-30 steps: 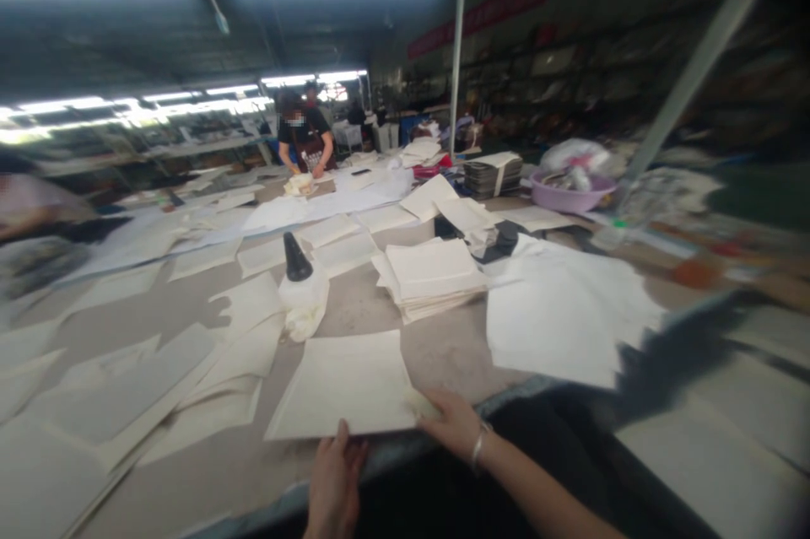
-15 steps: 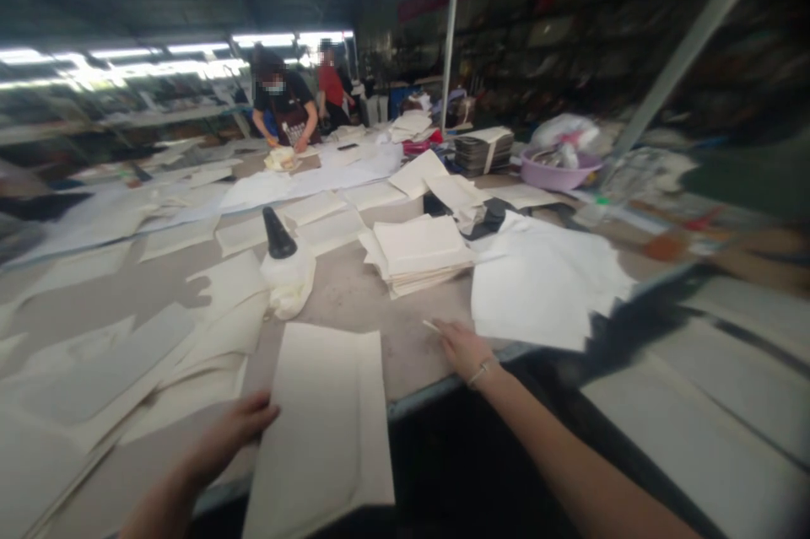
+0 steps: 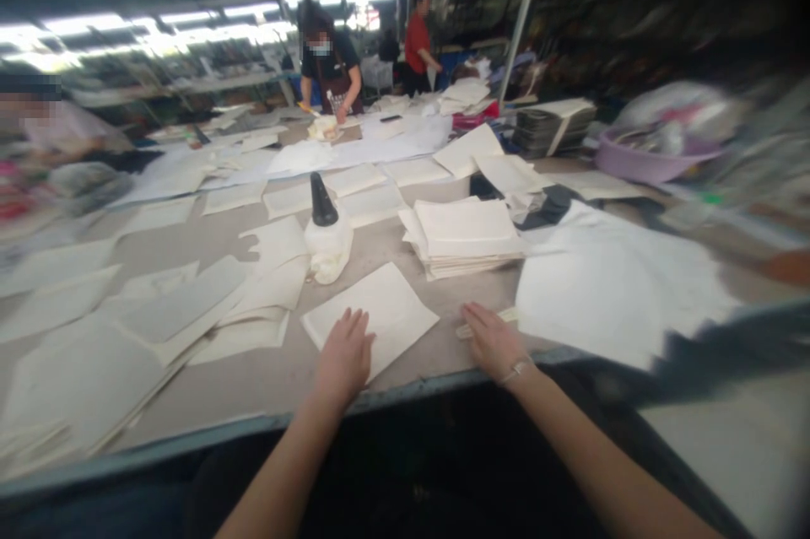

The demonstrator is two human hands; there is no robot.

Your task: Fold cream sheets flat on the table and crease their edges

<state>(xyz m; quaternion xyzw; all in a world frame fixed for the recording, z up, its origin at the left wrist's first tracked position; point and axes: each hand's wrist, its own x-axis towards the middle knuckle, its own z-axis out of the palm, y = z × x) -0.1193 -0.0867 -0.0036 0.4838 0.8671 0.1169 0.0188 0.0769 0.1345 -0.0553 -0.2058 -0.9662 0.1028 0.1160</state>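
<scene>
A cream sheet (image 3: 396,307) lies at an angle on the table near its front edge. My left hand (image 3: 347,358) rests on the sheet's near left part, fingers stretched out and flat. To the right, my right hand (image 3: 492,339) lies low over the table with its fingers extended. A thin pale strip (image 3: 465,331) passes beneath it and shows on both sides of the fingers; whether it is a tool or a scrap I cannot tell. Behind the sheet stands a white bottle (image 3: 330,245) with a black cone-shaped top (image 3: 323,202).
A stack of cream pieces (image 3: 468,231) sits beyond my right hand, beside a pile of white sheets (image 3: 607,286). Overlapping cream pieces (image 3: 170,311) cover the left side. Farther back are a purple basin (image 3: 655,158) and a person in an apron (image 3: 332,71) at the table.
The cream piece by my left hand has gone from hanging over the table edge to lying on the tabletop, my hand on top. My right hand's fingers have flattened over the strip. The view has shifted left.
</scene>
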